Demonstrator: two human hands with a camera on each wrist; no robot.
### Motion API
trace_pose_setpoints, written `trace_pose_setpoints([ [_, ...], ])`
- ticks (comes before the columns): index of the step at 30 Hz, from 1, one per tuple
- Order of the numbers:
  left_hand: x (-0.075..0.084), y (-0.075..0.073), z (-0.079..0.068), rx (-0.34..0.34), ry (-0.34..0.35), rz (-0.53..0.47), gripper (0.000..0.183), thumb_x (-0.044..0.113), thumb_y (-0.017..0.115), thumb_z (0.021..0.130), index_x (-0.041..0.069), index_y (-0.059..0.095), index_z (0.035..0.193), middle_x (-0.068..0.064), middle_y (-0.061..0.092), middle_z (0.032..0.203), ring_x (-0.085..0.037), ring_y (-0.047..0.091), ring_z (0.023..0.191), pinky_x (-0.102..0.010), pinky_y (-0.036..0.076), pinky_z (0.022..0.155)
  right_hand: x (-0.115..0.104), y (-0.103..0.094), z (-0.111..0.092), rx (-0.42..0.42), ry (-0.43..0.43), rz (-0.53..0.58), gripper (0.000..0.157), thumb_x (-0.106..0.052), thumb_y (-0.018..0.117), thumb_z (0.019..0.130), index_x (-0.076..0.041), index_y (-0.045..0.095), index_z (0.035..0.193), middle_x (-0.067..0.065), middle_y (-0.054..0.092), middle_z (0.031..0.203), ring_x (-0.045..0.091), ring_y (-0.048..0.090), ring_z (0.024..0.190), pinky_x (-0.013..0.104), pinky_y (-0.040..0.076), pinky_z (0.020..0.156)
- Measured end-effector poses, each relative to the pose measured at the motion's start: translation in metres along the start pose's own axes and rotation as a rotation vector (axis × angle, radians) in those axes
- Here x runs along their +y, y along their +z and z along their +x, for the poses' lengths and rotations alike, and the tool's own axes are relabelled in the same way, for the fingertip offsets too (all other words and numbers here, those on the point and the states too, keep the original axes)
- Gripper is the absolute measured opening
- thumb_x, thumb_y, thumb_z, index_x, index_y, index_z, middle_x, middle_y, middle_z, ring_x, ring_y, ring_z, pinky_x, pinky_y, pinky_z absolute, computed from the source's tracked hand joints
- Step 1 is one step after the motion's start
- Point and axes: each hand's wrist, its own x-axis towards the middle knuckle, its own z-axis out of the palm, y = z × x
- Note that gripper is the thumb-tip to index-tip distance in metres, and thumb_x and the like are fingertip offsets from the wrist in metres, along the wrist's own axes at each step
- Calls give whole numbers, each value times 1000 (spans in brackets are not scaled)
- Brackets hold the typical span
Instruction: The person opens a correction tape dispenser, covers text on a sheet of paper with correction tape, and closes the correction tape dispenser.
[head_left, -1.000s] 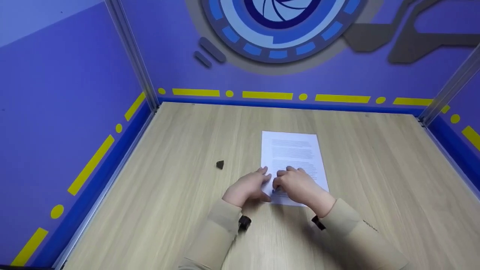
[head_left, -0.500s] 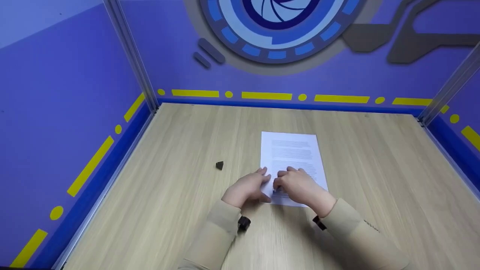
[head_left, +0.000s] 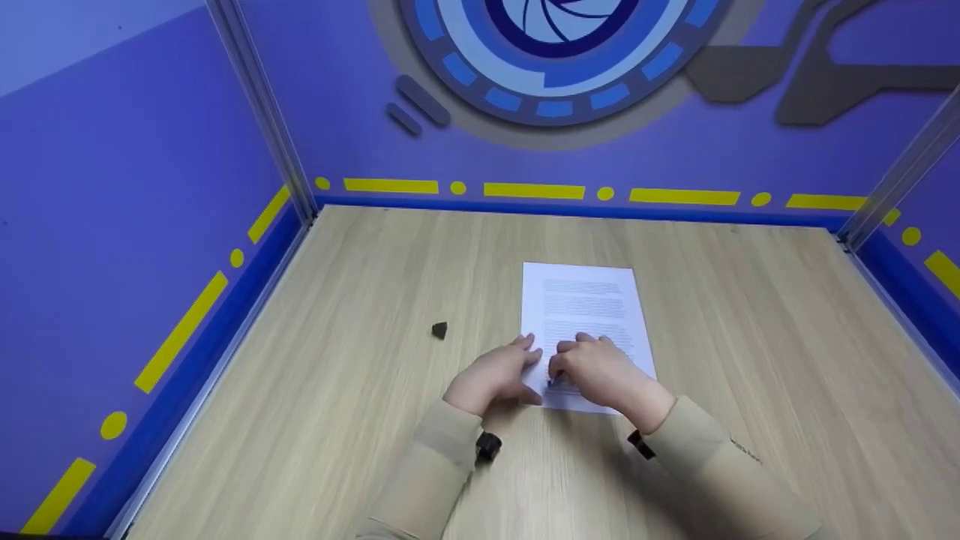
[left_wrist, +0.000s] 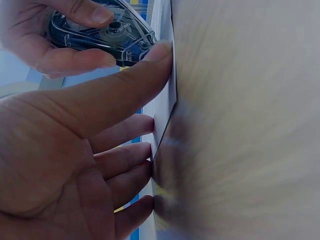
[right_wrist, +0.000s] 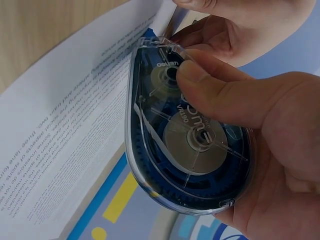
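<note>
Over the last second the right hand point(head_left: 600, 369) has edged slightly rightward over the paper point(head_left: 585, 300), suggesting a slow stroke of the dispenser point(right_wrist: 175, 130). Its grip pinches the dispenser at the paper's lower left, while the left hand point(head_left: 495, 375), fingers extended, rests on the paper's left edge. The dispenser's clear case point(right_wrist: 142, 184) holds reels point(right_wrist: 177, 150); a dark piece point(head_left: 439, 330) lies left of the paper.

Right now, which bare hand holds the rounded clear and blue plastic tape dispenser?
The right hand, gripping the tape dispenser; the left hand rests on the white printed paper sheet instead.
</note>
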Motion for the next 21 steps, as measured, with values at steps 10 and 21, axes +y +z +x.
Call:
trace_pose_setpoints([
  [10, 0, -1, -1, -4, 1, 15, 83, 32, 85, 85, 12, 45, 155, -9, 28, 170, -27, 31, 157, -37, 32, 127, 3, -2, -1, 0, -1, 16, 12, -6, 73, 89, -17, 79, 88, 0, 69, 83, 26, 60, 73, 44, 50, 56],
  [21, 0, -1, -1, -11, -11, 0, 84, 33, 85, 85, 13, 44, 156, -7, 26, 171, -25, 29, 158, -36, 31, 128, 7, -2, -4, -9, 10, 38, 12, -4, 74, 89, -15, 79, 88, 0, 70, 83, 25, 60, 73, 43, 50, 57],
])
